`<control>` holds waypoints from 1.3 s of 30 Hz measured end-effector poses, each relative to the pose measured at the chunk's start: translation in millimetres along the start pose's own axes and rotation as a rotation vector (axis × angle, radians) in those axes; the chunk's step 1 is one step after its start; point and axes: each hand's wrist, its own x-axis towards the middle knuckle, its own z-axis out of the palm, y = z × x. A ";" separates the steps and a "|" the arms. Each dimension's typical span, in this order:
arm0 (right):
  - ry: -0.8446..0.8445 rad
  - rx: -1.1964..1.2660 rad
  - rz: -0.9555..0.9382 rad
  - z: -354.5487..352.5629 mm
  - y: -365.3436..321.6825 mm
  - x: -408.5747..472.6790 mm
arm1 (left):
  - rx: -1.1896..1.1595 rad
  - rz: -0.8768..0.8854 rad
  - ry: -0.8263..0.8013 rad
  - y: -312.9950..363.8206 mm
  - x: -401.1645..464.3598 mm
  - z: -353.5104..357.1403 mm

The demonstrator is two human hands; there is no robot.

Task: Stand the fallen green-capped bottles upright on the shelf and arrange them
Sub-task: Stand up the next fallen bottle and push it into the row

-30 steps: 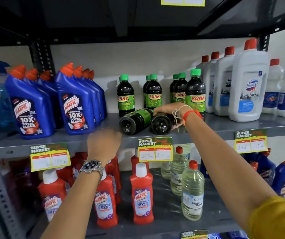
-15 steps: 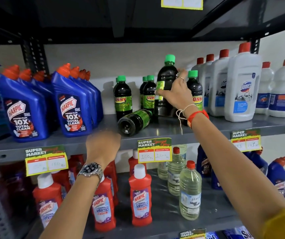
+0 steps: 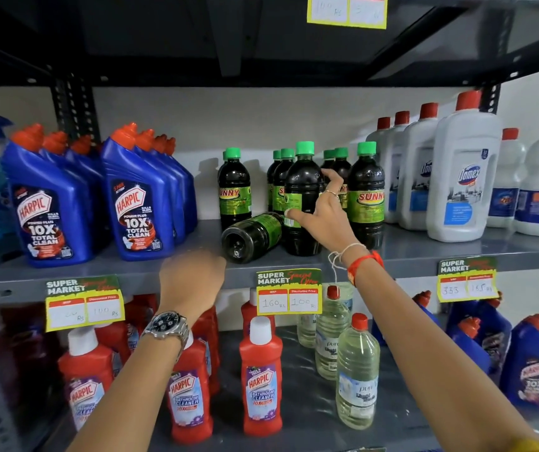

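Lower shelf (image 3: 310,415): nearest the camera; carries red bottles (image 3: 261,383) on the left, clear bottles (image 3: 356,376) in the middle and blue ones at the right.
Left hand (image 3: 191,282): fingers curled in, empty, hanging at the front lip of the upper shelf just left of the fallen bottle; a watch (image 3: 167,326) sits on the wrist.
Price tags (image 3: 289,293): clipped along the front edge of the upper shelf.
Right hand (image 3: 325,216): fingers spread around the standing bottle, thumb on its label and fingertips at its shoulder; whether it presses firmly or only touches I cannot tell. A red band (image 3: 362,264) circles the wrist.
Fallen bottle (image 3: 252,236): lies on its side on the upper shelf (image 3: 425,252), base toward the camera, its neck end against the foot of the standing bottle.
Standing bottle (image 3: 304,203): upright near the shelf front, green cap on top, label side turned away.
Other green-capped bottles (image 3: 366,197): upright in short rows beside and behind it, labels reading SUNNY.
Blue bottles (image 3: 137,197): in rows at the left of the same shelf.
White bottles (image 3: 464,177): in rows at the right.
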 end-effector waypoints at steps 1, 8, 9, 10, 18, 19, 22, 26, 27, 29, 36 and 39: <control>0.004 0.019 0.010 -0.3 -0.9 0.2 | 0.002 -0.001 -0.001 0.2 0.2 -0.1; 0.298 -0.312 0.167 3.2 -13.5 -3.9 | 0.006 -0.001 -0.002 0.9 -0.4 -1.2; 0.291 -0.348 0.186 4.7 -13.1 -5.1 | 0.005 0.001 -0.002 1.1 -0.4 -1.4; 0.272 -0.358 0.196 6.1 -11.9 -5.6 | 0.005 0.002 -0.001 1.2 -0.3 -1.4; 0.040 0.184 0.249 -2.9 14.1 3.5 | 0.018 0.018 0.009 -0.8 0.2 1.4; -0.011 0.296 0.287 -5.2 17.0 6.1 | 0.023 0.018 0.006 -0.7 0.3 1.5; -0.066 0.401 0.328 -7.7 17.7 11.2 | 0.032 0.017 -0.003 -0.2 0.2 2.0; 0.050 -0.107 0.269 0.0 5.2 6.5 | 0.033 0.008 0.007 -1.1 -0.1 2.5; 0.088 -0.180 0.264 2.1 2.2 5.0 | 0.033 0.010 0.011 -0.9 -0.2 2.7; 0.141 -0.184 0.245 5.1 -0.8 7.0 | 0.038 0.007 0.011 -1.1 0.5 2.6; -0.056 0.301 0.372 2.1 8.3 22.3 | 0.049 -0.006 -0.004 -1.2 0.5 3.9; -0.073 0.248 0.346 7.2 6.1 19.4 | 0.045 -0.006 0.005 -1.1 0.3 4.6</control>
